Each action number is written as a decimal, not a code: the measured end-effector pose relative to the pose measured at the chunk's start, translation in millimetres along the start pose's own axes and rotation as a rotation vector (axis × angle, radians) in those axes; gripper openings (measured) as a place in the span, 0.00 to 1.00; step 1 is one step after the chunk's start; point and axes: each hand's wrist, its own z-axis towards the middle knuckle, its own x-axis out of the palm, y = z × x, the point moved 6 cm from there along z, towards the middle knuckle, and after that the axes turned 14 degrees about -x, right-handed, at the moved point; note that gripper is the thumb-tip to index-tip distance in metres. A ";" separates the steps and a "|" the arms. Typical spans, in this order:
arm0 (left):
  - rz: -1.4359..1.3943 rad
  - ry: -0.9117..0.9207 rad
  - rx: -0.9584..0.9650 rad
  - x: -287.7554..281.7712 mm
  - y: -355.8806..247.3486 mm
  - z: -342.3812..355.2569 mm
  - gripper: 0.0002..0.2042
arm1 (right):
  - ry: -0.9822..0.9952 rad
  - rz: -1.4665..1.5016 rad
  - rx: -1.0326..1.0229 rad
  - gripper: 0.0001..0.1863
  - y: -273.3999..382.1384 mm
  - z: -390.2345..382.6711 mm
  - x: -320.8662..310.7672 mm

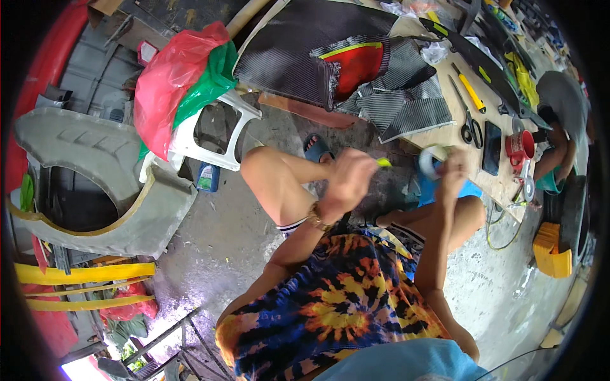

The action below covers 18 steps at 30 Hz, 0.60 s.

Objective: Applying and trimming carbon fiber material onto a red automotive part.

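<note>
My left hand (351,180), blurred by motion, is closed above my lap. A small bright yellow-green piece (384,162) sticks out from its fingertips; its kind is not clear. My right hand (454,167) is closed on the rim of a pale tape roll (427,162), held up close to the near edge of the wooden table (438,134). A gap separates the two hands. On that table, beyond my right hand, lie black-handled scissors (471,129), a yellow utility knife (469,87) and a dark phone (492,147).
Carbon-fibre cloth (286,57) covers the table's far part. A red mug (520,147) stands near its right edge. A person (562,95) works at far right. A grey fender panel (95,143), white plastic stool (216,136) and blue bottle (208,177) are at left.
</note>
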 end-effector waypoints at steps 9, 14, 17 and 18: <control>-0.560 0.011 -0.484 -19.1 69.9 -0.1 0.28 | 0.449 -1.218 -0.239 0.33 -11.2 76.9 -5.7; -0.449 0.050 -0.404 -2.3 70.2 -16.0 0.30 | 0.476 -0.059 0.081 0.20 33.4 19.5 80.7; -0.405 0.064 -0.390 2.4 67.1 -17.9 0.30 | 0.655 0.322 0.372 0.22 46.2 -22.1 144.2; -0.397 0.060 -0.388 -1.2 68.6 -19.1 0.30 | 0.620 0.357 0.344 0.21 47.9 -23.1 154.5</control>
